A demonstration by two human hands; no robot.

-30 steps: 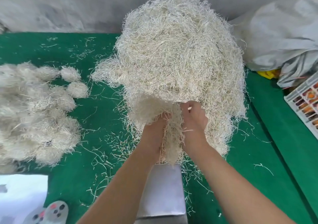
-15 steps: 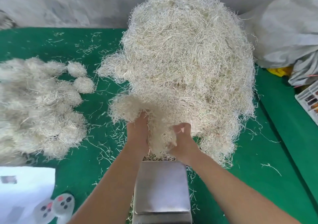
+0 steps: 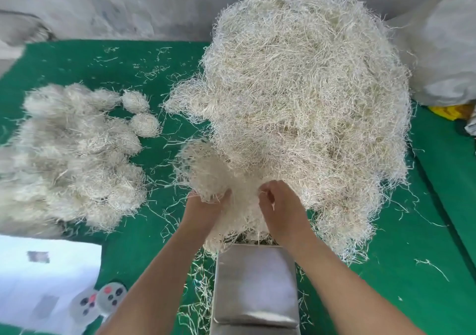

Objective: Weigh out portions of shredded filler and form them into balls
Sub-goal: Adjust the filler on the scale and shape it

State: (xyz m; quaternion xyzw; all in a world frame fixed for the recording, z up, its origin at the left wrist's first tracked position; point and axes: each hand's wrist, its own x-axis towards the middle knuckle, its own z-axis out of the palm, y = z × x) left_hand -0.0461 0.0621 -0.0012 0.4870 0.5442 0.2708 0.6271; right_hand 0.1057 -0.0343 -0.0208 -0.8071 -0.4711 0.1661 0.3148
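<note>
A big heap of pale shredded filler rises on the green table. At its near edge both hands grip a tuft of filler that still hangs together with the heap. My left hand holds the tuft from the left, half buried in strands. My right hand pinches it from the right with curled fingers. Just below them sits the steel pan of a scale, bare except for strands at its far edge. Several finished balls lie piled at the left.
A white sheet and a small grey remote-like object lie at the near left. A grey sack and something yellow sit at the far right. Loose strands litter the green cloth.
Both hands have drawn back toward me from deeper in the heap, pulling a tuft down over the scale's far edge. The view has shifted slightly.
</note>
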